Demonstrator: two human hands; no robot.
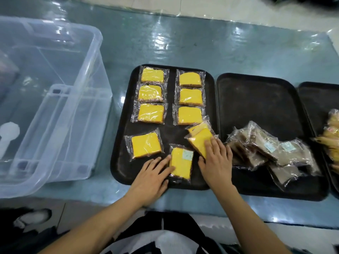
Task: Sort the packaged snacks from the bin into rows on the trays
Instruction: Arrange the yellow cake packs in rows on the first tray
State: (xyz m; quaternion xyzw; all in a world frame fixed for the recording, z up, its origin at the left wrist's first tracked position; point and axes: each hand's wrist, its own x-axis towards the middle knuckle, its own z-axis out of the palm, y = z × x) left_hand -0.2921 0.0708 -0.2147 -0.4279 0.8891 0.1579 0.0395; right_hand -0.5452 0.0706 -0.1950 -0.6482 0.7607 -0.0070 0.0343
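I am pressing my flat left hand (152, 176) on the loose cake (181, 163) and my flat right hand (216, 158) on the stack (199, 139) on the left tray (119, 162), planning to slide each squarely under its column.

Teal table (183, 43) under glossy clear plastic sheeting, pale tiled floor (139, 1) beyond, overhead light glare

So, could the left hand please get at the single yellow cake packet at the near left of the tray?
Probably yes: the left hand lies just below that yellow cake packet, with bare tray between them.
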